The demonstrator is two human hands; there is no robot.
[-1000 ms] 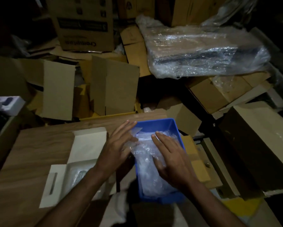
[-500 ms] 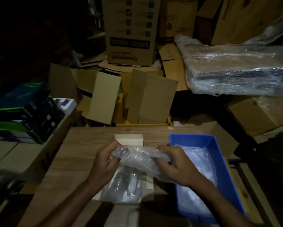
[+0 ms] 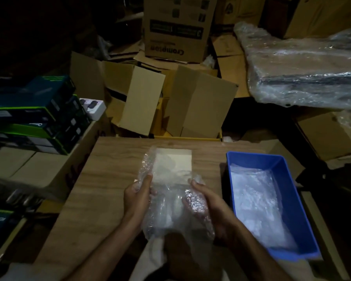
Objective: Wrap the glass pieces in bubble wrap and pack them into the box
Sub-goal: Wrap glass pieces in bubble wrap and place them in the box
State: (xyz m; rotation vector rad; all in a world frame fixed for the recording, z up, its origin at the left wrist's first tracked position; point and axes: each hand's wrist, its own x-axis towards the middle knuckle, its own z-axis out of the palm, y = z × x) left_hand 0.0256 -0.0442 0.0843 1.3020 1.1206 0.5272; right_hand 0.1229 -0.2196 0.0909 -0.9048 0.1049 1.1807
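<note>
Head view. We hold one sheet of bubble wrap [image 3: 170, 203] stretched between both hands above the worktop [image 3: 109, 179]. Our left hand [image 3: 139, 197] grasps the sheet's left edge, thumb on top and fingers curled under; our right hand [image 3: 203, 201] grasps the right edge, its fingers partly veiled by the film. The sheet hangs over a white box [image 3: 176, 161], which lies on the worktop in front of us with its flap open toward the far edge. Through the film we make out pale, rounded forms that may be glass pieces lying in the box, but dim light and the crinkled plastic prevent us from telling how many there are, or whether they are already wrapped. To the right, just beside the box and apart from it, stands a blue bin [image 3: 284, 173] holding more bubble wrap; whether glass lies among it we cannot tell.

We judge the task to be under way rather than near its end: a sheet is in hand and spread, yet no piece is visibly enclosed in it, and the box is not closed. Wrapping with this sheet, seating the bundle in the box and closing the flap all appear to remain.
</note>
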